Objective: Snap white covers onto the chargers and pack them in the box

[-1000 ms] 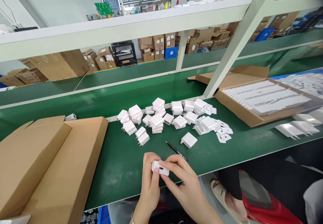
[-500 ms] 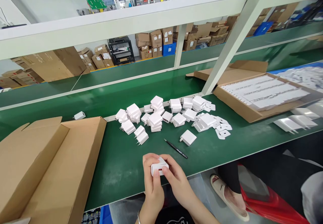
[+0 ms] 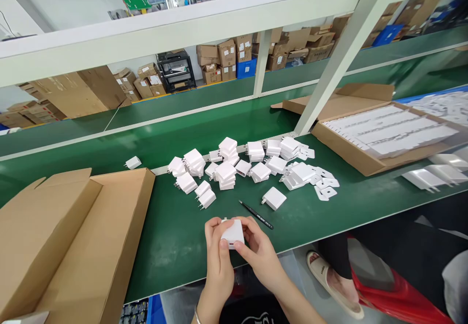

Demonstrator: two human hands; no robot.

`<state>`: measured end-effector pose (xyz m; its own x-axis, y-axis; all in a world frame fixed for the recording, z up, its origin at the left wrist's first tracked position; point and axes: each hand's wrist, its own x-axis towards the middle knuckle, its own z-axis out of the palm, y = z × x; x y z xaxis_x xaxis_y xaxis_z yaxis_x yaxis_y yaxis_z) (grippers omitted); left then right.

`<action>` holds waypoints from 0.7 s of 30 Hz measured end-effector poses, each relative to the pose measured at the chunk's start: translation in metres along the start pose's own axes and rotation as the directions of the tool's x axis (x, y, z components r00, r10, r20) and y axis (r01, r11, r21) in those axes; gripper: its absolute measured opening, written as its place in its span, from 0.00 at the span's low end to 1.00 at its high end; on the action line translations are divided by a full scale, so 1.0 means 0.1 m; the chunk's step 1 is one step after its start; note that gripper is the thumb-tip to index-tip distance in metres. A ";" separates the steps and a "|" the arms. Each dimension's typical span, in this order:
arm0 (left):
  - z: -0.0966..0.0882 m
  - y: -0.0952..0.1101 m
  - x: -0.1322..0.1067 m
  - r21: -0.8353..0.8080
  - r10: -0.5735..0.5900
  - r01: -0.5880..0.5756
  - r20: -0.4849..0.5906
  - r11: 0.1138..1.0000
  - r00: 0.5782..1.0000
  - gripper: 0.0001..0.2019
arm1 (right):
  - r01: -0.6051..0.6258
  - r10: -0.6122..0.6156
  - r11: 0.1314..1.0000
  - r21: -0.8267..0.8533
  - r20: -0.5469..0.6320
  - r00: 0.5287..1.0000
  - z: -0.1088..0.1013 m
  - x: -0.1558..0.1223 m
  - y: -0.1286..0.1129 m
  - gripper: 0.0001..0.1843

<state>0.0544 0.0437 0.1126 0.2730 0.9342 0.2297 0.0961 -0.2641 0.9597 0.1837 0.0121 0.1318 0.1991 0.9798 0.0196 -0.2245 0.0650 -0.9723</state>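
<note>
Both my hands grip one white charger plug (image 3: 234,232) just above the near edge of the green table. My left hand (image 3: 218,253) wraps its left side, and my right hand (image 3: 259,251) has thumb and fingers on its right side. The charger's broad white face is turned up, and a dark port slot shows on the side nearest me. Black tweezers (image 3: 256,214) lie just beyond my right hand. A single white charger (image 3: 274,198) rests a little farther off. Behind it, many similar chargers (image 3: 224,172) are heaped, with flat white square pieces (image 3: 324,183) at the right.
An open cardboard box (image 3: 78,246) stands at the left. A lone charger (image 3: 133,162) sits on the green belt (image 3: 164,143) behind it. Another cardboard box (image 3: 351,153) holds rows of white parts at the right. A slanted white post (image 3: 334,56) rises there. A seated person's foot (image 3: 338,285) shows below.
The charger in my hands has been tilted, so its broad face shows more and the reddish port has turned to a dark slot. The lone charger on the belt has shifted right.
</note>
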 end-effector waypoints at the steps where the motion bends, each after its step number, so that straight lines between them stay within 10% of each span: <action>1: 0.01 -0.01 -0.01 0.008 0.022 -0.022 -0.013 1.000 1.000 0.19 | -0.013 0.013 0.999 0.030 0.012 1.000 0.00 0.00 -0.01 0.22; 7: 0.09 -0.06 -0.07 0.041 0.069 -0.066 -0.077 0.997 0.995 0.19 | -0.061 0.053 0.992 0.108 0.075 0.996 0.02 0.01 -0.02 0.26; 15: 0.16 -0.07 -0.04 -0.020 0.002 -0.005 -0.143 1.000 0.990 0.19 | 0.146 -0.174 0.962 -0.231 -0.104 0.979 0.06 0.03 0.16 0.19; 21: 0.07 -0.16 0.02 -0.052 -0.034 0.027 -0.141 0.998 0.989 0.20 | 0.073 -0.076 0.980 -0.184 -0.005 0.997 0.03 0.07 0.18 0.15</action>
<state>0.0601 0.0483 0.0964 0.1318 0.9672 0.2171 0.0537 -0.2257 0.9727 0.1779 0.0206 0.1153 0.2207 0.9710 0.0917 -0.0297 0.1007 -0.9945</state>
